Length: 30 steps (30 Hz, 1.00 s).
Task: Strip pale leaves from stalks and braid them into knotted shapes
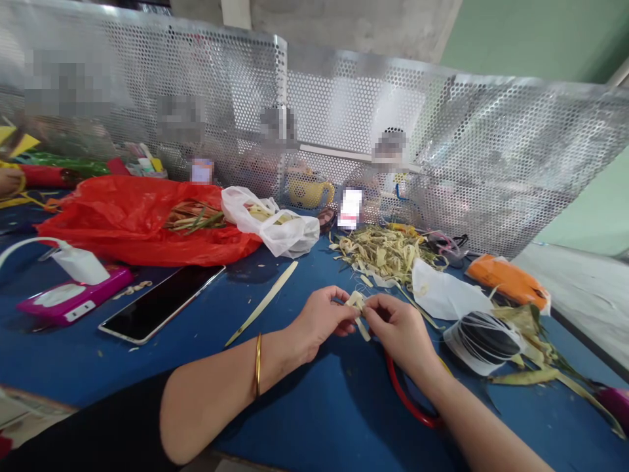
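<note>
A small folded strip of pale dried leaf [357, 301] is pinched between both hands above the blue tabletop. My left hand [327, 318], with a gold bangle on its wrist, has thumb and fingers closed on the strip's left side. From the other side my right hand [400, 328] grips the same strip with its fingertips. One end of the strip hangs below the fingers. Under my right hand lies a red loop [405, 396], perhaps a scissor handle, mostly hidden by the wrist. A long pale leaf strip [263, 303] lies left of my hands.
Behind my hands is a heap of leaf scraps [386, 252]. To the right sits a thread spool [484, 342]; to the left, a phone [164, 305], a magenta power strip [73, 295] and a red plastic bag [122, 219]. A perforated metal screen [339, 98] stands behind.
</note>
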### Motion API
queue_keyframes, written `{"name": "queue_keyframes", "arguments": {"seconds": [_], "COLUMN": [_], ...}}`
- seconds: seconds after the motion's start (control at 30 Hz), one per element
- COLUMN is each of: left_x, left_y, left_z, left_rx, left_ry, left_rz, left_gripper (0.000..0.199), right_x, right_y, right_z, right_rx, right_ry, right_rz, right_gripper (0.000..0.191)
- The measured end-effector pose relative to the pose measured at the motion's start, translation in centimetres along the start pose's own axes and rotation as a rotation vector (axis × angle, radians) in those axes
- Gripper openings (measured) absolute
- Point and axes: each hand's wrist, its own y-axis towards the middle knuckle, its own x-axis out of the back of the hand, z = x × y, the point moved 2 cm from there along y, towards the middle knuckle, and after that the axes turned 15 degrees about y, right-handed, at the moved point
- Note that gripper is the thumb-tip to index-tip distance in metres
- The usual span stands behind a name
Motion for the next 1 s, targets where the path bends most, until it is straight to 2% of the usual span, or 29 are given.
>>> {"name": "queue_keyframes", "arguments": {"seconds": [0.17, 0.3, 0.5, 0.67, 0.8, 0.87, 1.0], "left_x": [0.1, 0.2, 0.4, 0.6, 0.5, 0.5, 0.3], "left_y": [0.0, 0.1, 0.6, 0.7, 0.7, 0.6, 0.4], "left_z": [-0.1, -0.2, 0.8, 1.0, 1.2, 1.2, 1.1], "left_rx": [-0.062, -0.118, -0.269, -0.339, -0.381, -0.393, -0.352], "left_ry": [0.065, 0.096, 0.276, 0.39, 0.402, 0.433, 0.442], "left_rz": [-0.03, -0.047, -0.078, -0.084, -0.025, 0.021, 0.112], "left_gripper": [0.019, 0.02, 0.02, 0.022, 0.016, 0.013, 0.013], "right_x": [-0.1, 0.0, -0.1, -0.3, -0.2, -0.2, 0.2], "right_y": [-0.1, -0.1, -0.1, -0.1, 0.1, 0.3, 0.6], "right_z": [0.2, 0.0, -0.2, 0.1, -0.1, -0.4, -0.5], "right_rx": [0.068, 0.016, 0.011, 0.029, -0.053, -0.124, -0.234], "right_ry": [-0.047, 0.062, 0.142, 0.292, 0.377, 0.37, 0.432], "right_rz": [0.006, -0.008, -0.041, 0.001, 0.058, 0.091, 0.09], "right_gripper": [0.019, 0.009, 0.015, 0.024, 0.021, 0.026, 0.029]}}
